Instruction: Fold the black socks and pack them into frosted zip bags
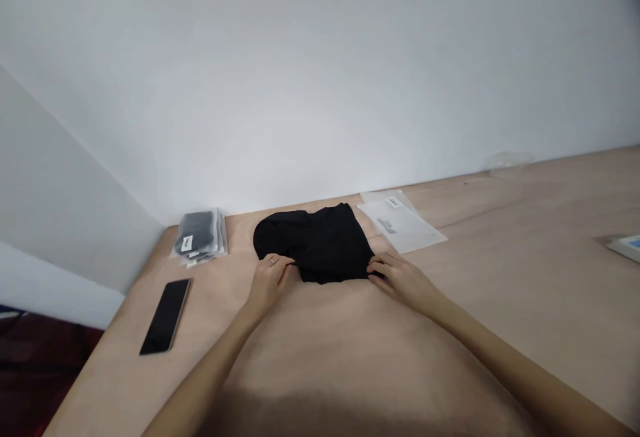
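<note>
The left hand (269, 282) and right hand (400, 281) pinch the black cloth (320, 244), fingers (379, 267) partly hidden by it.

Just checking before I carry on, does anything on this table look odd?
The black cloth between the left hand and right hand looks uneven: rounded and bulging on the left, squarer on the right. The phone also lies slanted near the edge of the table.

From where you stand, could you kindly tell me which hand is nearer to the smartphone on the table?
Left. The left hand is at the black cloth's edge, with the smartphone to its left; the right hand is at the cloth's opposite side, farther away.
</note>
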Motion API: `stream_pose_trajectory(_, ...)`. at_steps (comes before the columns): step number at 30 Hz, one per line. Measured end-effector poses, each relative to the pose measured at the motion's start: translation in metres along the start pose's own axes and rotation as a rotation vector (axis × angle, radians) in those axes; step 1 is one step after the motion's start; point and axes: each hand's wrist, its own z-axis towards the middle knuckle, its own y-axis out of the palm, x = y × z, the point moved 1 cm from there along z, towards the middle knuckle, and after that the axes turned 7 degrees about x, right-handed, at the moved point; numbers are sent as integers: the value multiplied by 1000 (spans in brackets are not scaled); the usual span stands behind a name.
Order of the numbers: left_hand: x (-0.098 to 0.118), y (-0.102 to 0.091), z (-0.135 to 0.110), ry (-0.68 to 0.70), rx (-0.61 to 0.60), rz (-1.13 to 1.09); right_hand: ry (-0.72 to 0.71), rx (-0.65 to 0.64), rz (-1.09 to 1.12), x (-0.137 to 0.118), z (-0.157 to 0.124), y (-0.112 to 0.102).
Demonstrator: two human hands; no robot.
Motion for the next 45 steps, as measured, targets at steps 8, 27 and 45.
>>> stream_pose_trajectory(8,19,-22,6,30,54,-45,11,68,-6,-30,9,-43)
stream_pose_trajectory(27,22,-26,-7,-181,-313,-117,186,-140,112,-20,-33,-20)
stream_pose_trajectory(45,9,-74,-14,-761,-362,-400,449,-196,429,-24,-27,-29)
